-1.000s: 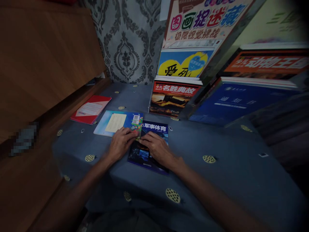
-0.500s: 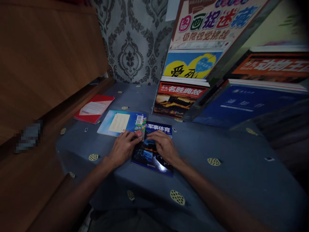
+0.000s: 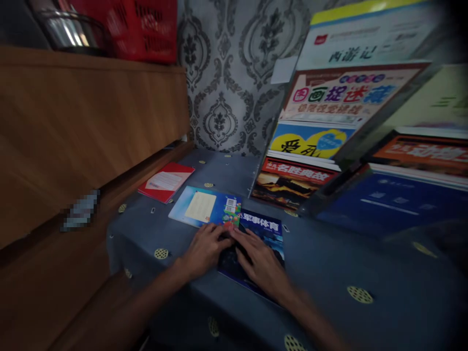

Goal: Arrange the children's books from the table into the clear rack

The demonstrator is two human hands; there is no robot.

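Across the counter (image 3: 321, 263), the light-blue book (image 3: 206, 206) is lying lengthwise left-to-right, left hand (image 3: 206, 247) and right hand (image 3: 259, 257) meeting at its near corner, fingers' grip unclear.

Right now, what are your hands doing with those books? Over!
Left hand at the light-blue book's lower right corner. Right hand over the dark book. Light-blue book overlaps the dark one. Red book lies apart.

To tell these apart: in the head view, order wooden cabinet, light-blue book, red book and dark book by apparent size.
Largest to smallest:
1. Wooden cabinet
2. Light-blue book
3. Red book
Unsure: dark book, partly covered by the right hand.
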